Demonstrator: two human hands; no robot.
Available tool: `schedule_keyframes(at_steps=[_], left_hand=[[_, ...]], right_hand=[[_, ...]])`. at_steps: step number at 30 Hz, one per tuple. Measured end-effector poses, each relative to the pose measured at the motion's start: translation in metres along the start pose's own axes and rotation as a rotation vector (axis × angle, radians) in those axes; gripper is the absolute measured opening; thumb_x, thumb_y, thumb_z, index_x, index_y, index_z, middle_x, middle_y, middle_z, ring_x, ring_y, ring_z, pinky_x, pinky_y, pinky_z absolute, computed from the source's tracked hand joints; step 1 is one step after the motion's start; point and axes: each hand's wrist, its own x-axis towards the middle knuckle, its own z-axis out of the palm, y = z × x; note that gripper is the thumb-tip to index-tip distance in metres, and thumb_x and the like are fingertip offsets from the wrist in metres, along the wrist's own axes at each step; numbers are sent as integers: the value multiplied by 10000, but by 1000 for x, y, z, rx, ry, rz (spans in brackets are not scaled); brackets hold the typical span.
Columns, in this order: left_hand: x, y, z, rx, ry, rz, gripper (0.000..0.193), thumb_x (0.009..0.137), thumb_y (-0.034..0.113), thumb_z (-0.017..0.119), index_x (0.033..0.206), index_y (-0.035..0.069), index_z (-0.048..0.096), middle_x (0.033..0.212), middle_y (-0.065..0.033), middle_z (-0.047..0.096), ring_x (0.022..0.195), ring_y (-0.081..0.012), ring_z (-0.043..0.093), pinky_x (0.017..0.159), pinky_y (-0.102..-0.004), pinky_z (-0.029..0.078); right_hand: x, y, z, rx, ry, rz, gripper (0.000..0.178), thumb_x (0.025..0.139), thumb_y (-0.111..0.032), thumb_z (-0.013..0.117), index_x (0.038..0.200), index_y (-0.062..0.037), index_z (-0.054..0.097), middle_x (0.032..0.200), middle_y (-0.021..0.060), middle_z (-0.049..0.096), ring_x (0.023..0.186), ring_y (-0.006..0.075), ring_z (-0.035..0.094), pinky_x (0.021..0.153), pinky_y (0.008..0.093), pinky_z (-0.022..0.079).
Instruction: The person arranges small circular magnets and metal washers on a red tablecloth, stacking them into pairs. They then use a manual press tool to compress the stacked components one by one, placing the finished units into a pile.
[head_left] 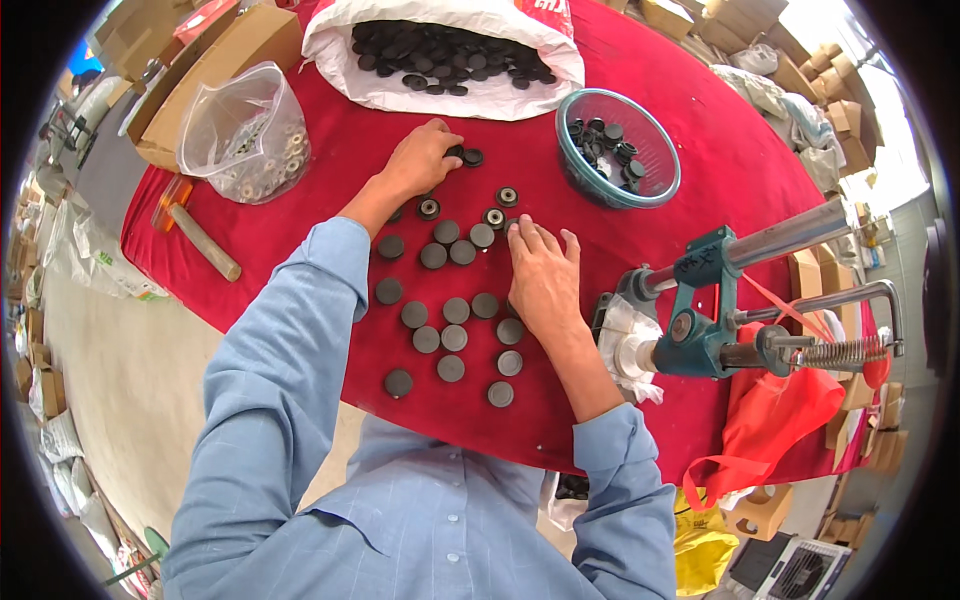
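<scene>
Right hand [545,278] between black discs [456,310] and green press [686,325]

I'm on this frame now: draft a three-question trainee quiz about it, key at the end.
1. Multiple choice: which is nearer the white sack? A) left hand; B) right hand
2. True or false: the teal-rimmed bowl holds only white caps.
3. Fill in: the teal press stands to the person's ____ of the right hand.

Key:
1. A
2. False; black caps are in it.
3. right
</scene>
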Motion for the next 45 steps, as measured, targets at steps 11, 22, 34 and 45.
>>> schedule_keyframes(at_steps=[11, 22, 34, 45], left_hand=[[-49, 36, -56, -291, 26, -102, 202, 848, 59, 853, 1046, 31, 827, 875, -100, 727, 805, -221, 715, 730, -348, 567], [-98, 42, -39, -38, 101, 122, 198, 892, 30, 779, 1089, 45, 786, 1083, -102, 747, 1010, -311, 739, 870, -434, 611], [-109, 37, -34, 12, 154, 223, 192, 856, 100, 833, 1035, 79, 766, 975, -60, 712, 898, -272, 699, 771, -421, 556], [-112, 44, -42, 185, 71, 272, 190, 893, 105, 783, 1074, 49, 785, 1026, -44, 707, 1009, -246, 680, 886, -407, 528]], right_hand=[[110, 23, 1, 460, 114, 169, 354, 924, -153, 780, 1252, -39, 711, 1146, 203, 715, 1035, 400, 731, 888, 501, 592], [139, 13, 40, 497, 35, 115, 273, 847, -113, 856, 1086, -34, 752, 1067, 178, 729, 1017, 347, 731, 863, 492, 579], [79, 24, -7, 483, 207, 57, 212, 846, -94, 825, 1052, -64, 784, 905, 127, 741, 821, 342, 740, 730, 447, 587], [46, 6, 11, 304, 187, -16, 131, 878, -66, 758, 1009, -73, 756, 977, 80, 717, 929, 308, 730, 804, 446, 595]])
